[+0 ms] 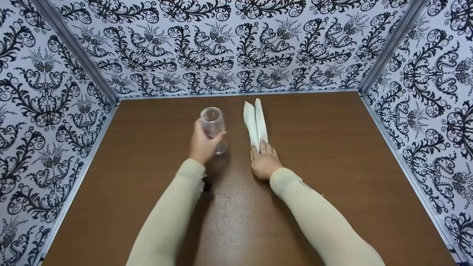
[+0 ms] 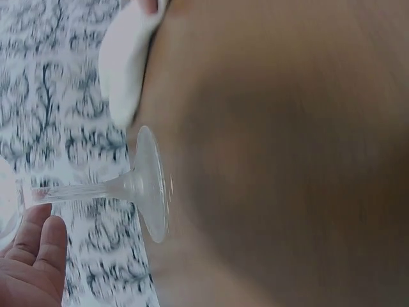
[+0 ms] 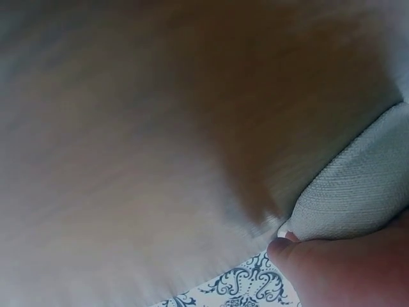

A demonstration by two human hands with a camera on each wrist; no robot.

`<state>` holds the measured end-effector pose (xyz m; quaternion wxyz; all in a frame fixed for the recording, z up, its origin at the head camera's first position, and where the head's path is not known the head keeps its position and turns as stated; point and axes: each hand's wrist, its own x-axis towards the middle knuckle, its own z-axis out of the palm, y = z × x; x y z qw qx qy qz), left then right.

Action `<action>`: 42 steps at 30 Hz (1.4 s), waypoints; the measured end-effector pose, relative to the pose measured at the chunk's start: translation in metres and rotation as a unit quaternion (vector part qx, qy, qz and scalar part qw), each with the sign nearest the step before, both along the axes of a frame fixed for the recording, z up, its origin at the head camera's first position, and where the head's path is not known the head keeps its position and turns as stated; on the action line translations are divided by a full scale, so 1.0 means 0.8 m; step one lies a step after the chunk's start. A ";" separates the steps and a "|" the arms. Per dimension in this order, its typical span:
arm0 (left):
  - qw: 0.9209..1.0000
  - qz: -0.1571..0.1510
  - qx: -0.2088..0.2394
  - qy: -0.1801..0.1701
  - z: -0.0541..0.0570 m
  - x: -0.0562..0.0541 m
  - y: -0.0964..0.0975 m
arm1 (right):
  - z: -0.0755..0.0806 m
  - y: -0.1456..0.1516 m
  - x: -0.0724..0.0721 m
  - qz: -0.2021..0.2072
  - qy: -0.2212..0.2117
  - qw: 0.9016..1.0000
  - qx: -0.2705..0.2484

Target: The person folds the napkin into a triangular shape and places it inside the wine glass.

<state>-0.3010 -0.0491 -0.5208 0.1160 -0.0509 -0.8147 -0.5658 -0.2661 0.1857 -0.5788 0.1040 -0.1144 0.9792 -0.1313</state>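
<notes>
A clear stemmed wine glass (image 1: 218, 127) is in my left hand (image 1: 204, 146), which grips it round the bowl from the left. Its stem and round foot (image 2: 148, 185) point toward the tabletop in the left wrist view; whether the foot touches the wood I cannot tell. To the right lies a white folded cloth napkin (image 1: 255, 120), two long strips side by side. My right hand (image 1: 265, 162) rests on its near end, fingers stretched forward along it. In the right wrist view the cloth (image 3: 358, 179) bulges above the thumb side of the hand.
A brown wooden tabletop (image 1: 236, 221) lies under both arms. Walls with black-and-white scroll patterns (image 1: 221, 44) enclose it at the back and both sides, framed by grey metal posts (image 1: 391, 40). A small dark object (image 1: 207, 183) shows at the left wrist.
</notes>
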 end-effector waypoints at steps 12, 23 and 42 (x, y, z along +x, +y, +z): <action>0.998 -0.051 -0.035 -0.006 -0.002 -0.003 0.067 | 0.011 -0.003 0.006 -0.005 -0.001 1.000 0.006; 0.996 -0.062 -0.054 -0.023 -0.013 -0.002 0.078 | 0.011 -0.004 0.005 -0.013 -0.012 1.000 0.010; 0.966 -0.133 -0.215 -0.048 -0.028 -0.001 0.054 | 0.016 -0.005 0.009 -0.013 -0.014 1.000 0.011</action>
